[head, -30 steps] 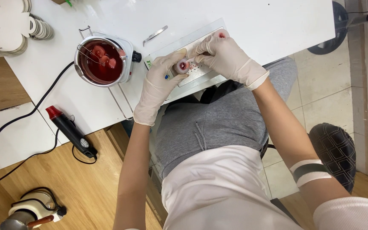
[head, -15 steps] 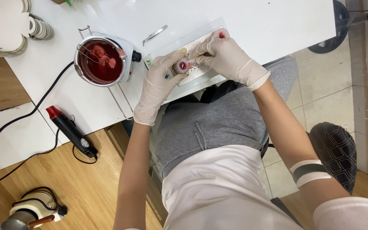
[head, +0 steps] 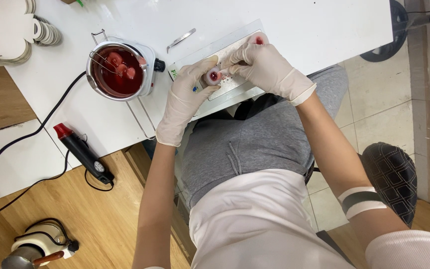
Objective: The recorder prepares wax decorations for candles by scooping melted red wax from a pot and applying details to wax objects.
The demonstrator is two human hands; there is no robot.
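Small round piece with red centre (head: 213,76), pinched in gloved left hand (head: 182,102), fingers curled about it, above metal tray (head: 235,52) at near edge of white table (head: 294,25). Gloved right hand (head: 265,67) closed on top of it, fingertips touching; whether anything is gripped inside cannot be told. Second red-centred piece (head: 259,40) on far end of tray. Melting pot of red liquid (head: 118,69) just beside tray. Metal tweezers (head: 181,40) farther in. Black-and-red heat tool (head: 81,152) at table's corner.

A white table (head: 324,25) stands over wood flooring (head: 75,224) and pale tiles (head: 374,99), perhaps beside a wall.
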